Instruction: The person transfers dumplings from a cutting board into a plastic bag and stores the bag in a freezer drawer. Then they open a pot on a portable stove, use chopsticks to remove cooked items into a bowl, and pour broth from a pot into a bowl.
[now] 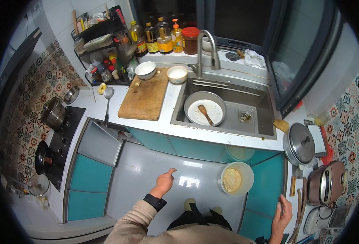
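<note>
My left hand, with a dark band at its wrist, hangs over the tiled floor, holding nothing, its index finger extended. At the right, my right hand is beside the edge of the right counter, its fingers apart and nothing visible in them. A whitish plastic bucket with a pale, doughy-looking mass inside stands on the floor between my hands. In the steel sink sits a round metal basin holding a wooden spatula. A wooden cutting board lies left of the sink, near two bowls.
A gas stove with a pot and a dark pan is at the left. The right counter holds a lidded pot, a rice cooker and sticks. Bottles stand behind the sink. A cabinet door juts out.
</note>
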Tool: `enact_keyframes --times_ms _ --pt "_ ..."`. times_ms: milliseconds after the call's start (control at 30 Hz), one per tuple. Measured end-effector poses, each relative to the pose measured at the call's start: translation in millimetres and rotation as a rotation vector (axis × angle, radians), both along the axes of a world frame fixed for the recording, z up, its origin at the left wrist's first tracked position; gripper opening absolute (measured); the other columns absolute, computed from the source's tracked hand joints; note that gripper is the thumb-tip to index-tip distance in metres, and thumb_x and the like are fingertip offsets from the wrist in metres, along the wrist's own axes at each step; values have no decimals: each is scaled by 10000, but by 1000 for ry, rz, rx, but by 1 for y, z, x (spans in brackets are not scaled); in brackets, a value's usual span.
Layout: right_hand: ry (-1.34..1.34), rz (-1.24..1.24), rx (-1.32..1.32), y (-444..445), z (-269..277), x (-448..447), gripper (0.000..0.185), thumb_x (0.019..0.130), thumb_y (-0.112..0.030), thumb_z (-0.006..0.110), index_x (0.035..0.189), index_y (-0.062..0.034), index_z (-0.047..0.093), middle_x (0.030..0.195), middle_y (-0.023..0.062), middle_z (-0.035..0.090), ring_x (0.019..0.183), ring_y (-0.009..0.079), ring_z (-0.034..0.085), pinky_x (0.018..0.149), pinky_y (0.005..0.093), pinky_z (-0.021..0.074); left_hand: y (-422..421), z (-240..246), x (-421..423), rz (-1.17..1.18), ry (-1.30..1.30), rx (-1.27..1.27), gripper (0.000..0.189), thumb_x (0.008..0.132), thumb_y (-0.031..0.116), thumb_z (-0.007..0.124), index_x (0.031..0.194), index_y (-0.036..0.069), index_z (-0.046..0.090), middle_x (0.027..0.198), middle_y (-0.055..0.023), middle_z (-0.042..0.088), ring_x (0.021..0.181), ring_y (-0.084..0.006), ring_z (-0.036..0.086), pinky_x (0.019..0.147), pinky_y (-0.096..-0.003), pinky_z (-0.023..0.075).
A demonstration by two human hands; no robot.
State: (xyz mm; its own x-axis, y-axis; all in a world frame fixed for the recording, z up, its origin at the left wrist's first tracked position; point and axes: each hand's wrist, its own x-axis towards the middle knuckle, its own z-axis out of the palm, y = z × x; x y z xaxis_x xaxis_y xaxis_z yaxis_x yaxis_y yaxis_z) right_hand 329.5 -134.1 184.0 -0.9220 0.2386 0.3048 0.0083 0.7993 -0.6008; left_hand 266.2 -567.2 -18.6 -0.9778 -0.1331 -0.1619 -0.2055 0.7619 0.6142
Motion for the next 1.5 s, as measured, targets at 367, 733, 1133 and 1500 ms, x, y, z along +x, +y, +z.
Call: enact_keyframes --times_ms 367,733,1133,1500 --pt "-42 487 -59 -95 -11 -167 205 792 -14 629 998 -9 636 968 153 637 890 312 595 812 380 464 -82 11 1 370 -54 196 301 914 321 512 909 60 662 735 -129 650 709 -279 630 687 -386 490" --pt "-373 228 82 -156 -15 -212 214 905 -116 571 1093 -38 635 913 141 666 827 229 648 741 349 507 -258 147 -207 435 690 35 267 898 91 461 1134 44 577 783 -117 655 664 -161 626 619 -300 500" --pt "-127 208 20 -368 20 -275 213 906 -181 584 1080 -91 669 751 120 677 592 184 637 581 307 498 -556 475 -550 355 1100 -54 215 807 160 627 943 1 677 798 -140 685 769 -254 669 677 -353 521" --pt "-363 -35 -72 -401 0 -253 121 868 -77 578 914 -30 679 754 146 647 580 266 628 532 319 480 -680 485 -714 -11 900 -941 280 877 264 534 902 10 648 840 -234 636 775 -398 609 655 -481 476"
